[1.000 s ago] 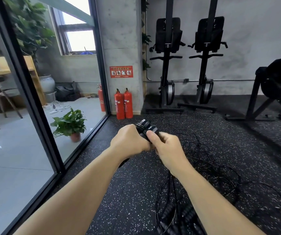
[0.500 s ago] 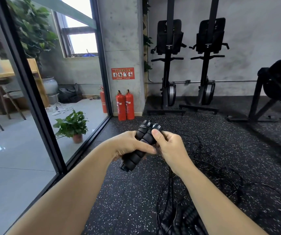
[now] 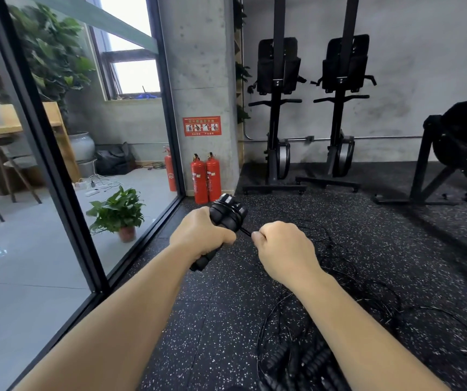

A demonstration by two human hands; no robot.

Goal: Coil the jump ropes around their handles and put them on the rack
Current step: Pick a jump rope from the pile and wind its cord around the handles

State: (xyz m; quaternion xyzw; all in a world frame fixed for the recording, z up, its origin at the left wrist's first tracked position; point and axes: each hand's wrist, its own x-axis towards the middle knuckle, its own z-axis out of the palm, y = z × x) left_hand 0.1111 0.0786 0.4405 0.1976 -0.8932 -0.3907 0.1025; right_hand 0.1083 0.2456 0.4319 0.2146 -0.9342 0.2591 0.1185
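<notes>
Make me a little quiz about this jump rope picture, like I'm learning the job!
1. True or false: the left hand grips the black handles.
2. What does the right hand pinch? A) a thin black cord B) a red bottle C) a green leaf
3. Fill in: the other jump ropes lie on the speckled ____.
Key: 1 true; 2 A; 3 floor.
</notes>
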